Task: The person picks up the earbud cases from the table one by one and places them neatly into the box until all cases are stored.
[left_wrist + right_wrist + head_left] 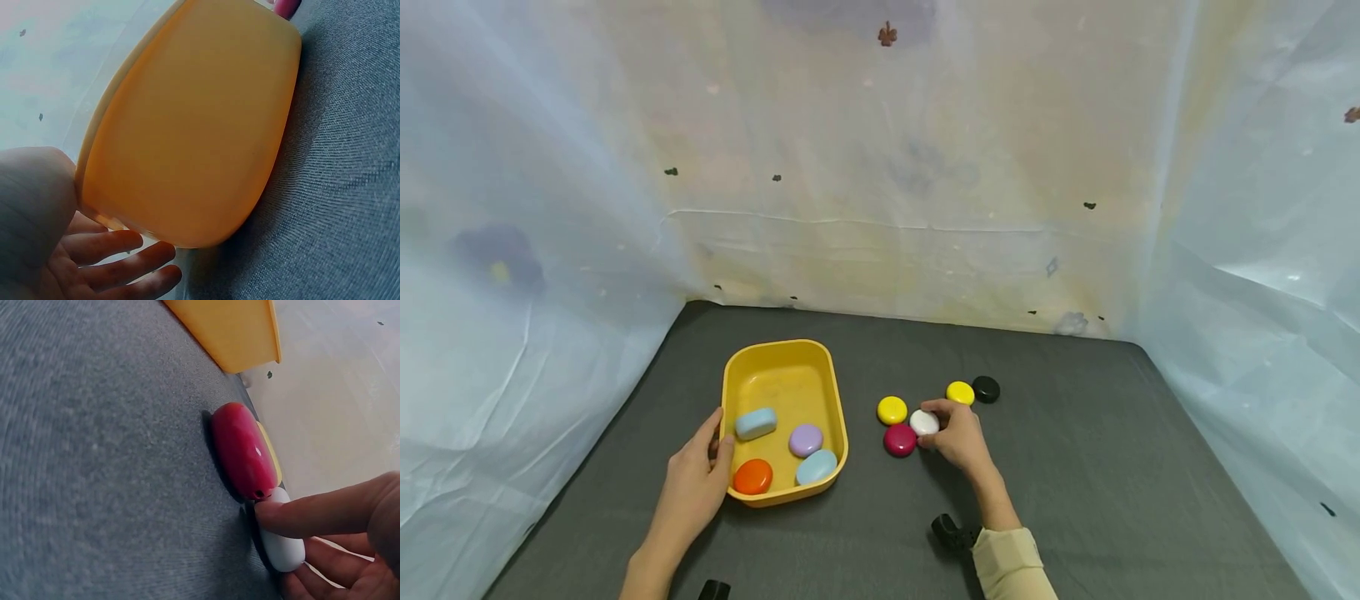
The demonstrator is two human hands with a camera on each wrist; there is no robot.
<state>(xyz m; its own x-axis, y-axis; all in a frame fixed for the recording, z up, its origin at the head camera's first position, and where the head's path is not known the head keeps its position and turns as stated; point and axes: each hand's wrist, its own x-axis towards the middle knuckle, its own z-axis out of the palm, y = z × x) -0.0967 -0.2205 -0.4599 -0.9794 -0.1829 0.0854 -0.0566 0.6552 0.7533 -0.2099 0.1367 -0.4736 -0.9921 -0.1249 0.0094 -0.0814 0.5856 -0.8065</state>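
Observation:
My left hand (pixel 692 483) grips the left side of a yellow plastic bin (pixel 781 367), its thumb at the rim and its fingers by the outer wall. Inside the bin lie a light-blue oblong piece (pixel 756 423), a purple round piece (pixel 806 440), an orange piece (pixel 753 477) and a pale-blue oval piece (pixel 816 467). To the right, my right hand (pixel 958 437) pinches a smooth white pebble-like piece (pixel 924 422) between thumb and fingers. Beside it sits a glossy magenta piece (pixel 244 450), close against the white one in the right wrist view.
A yellow round piece (pixel 892 410) lies just behind the magenta one. Another yellow piece (pixel 960 392) and a black piece (pixel 986 389) sit beyond my right hand. Dark grey cloth (pixel 1112 467) covers the table, with pale plastic sheeting (pixel 887 167) behind and at both sides.

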